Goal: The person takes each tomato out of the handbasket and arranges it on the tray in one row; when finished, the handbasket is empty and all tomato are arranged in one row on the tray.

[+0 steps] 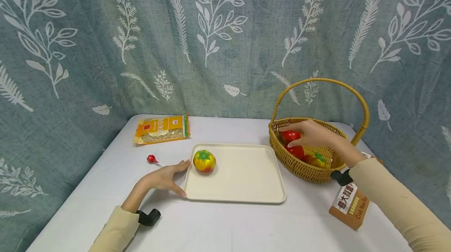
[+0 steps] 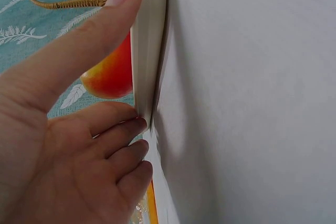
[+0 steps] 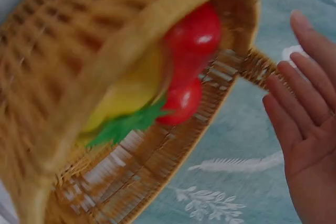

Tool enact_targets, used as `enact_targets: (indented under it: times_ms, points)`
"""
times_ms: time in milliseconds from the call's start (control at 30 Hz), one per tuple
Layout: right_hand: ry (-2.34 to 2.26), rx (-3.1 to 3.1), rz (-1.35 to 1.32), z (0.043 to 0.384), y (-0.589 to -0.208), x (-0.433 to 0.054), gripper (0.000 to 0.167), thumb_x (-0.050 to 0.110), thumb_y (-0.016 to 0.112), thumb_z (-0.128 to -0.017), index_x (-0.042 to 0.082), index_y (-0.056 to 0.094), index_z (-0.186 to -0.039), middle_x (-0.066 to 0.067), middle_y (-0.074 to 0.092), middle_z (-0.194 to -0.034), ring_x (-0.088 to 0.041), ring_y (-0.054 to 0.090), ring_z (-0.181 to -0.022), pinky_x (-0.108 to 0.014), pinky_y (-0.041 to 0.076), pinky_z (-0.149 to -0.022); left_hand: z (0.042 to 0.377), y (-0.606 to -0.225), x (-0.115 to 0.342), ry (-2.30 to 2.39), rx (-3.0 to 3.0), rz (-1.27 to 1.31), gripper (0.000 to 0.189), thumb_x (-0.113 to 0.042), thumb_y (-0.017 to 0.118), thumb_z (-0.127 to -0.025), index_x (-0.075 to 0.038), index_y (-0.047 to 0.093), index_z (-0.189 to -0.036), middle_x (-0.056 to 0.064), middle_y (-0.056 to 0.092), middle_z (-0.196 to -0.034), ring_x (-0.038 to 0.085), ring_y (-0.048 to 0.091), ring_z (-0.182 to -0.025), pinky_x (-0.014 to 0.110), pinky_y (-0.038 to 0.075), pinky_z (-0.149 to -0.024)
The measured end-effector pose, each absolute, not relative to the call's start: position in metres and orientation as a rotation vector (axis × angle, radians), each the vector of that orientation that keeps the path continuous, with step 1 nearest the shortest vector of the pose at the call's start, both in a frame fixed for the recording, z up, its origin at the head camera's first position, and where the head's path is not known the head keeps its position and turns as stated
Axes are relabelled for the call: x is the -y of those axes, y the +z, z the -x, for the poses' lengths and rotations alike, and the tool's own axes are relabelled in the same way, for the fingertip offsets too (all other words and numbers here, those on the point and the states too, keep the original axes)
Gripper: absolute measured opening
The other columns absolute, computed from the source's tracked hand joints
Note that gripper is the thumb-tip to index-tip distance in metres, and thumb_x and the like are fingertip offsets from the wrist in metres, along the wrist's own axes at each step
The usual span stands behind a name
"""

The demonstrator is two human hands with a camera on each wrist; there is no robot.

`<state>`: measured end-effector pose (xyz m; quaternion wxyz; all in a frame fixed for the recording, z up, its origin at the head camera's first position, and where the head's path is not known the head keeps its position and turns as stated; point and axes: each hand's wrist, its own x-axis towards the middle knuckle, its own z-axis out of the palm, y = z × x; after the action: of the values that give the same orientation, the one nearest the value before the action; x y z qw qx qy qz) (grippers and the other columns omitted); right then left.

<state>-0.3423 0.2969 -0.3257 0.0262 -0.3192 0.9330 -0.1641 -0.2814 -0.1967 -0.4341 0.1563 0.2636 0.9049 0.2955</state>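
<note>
My left hand (image 1: 163, 177) touches the left edge of a cream tray (image 1: 243, 173), its thumb near the front corner and its fingertips along the side. On the tray's left part sits a yellow-red toy fruit (image 1: 204, 161) with a green leafy top. My right hand (image 1: 311, 132) is over a wicker basket (image 1: 299, 170), fingers extended and nothing between them in the right wrist view. Inside the basket are two glossy red round fruits, an upper one (image 1: 289, 136) and a lower one (image 1: 296, 151), and another yellow-red fruit (image 1: 316, 160) with green leaves.
A yellow bag of grain (image 1: 162, 129) lies at the back left, with a red-wrapped lollipop (image 1: 152, 159) in front of it. A brown box (image 1: 350, 205) lies to the right of the basket, partly under my right sleeve. The basket's tall handle (image 1: 324, 80) arches above it.
</note>
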Motion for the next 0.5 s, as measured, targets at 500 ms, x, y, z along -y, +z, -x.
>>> enact_targets:
  times_ms: [500]
  points:
    - [-0.498, -2.696, 0.994, 0.355, -0.332, -0.316, 0.050, 0.030, 0.077, -0.083, 0.010, 0.064, -0.127, -0.016, 0.062, -0.126, -0.039, 0.055, -0.117, -0.052, 0.048, -0.093, 0.282, -0.435, 0.197, 0.848, -2.590, -0.754, 0.108, -0.032, 0.088, -0.067, 0.001, 0.028, -0.150, 0.017, 0.023, -0.156, 0.038, 0.019, -0.143, 0.053, 0.018, -0.114]
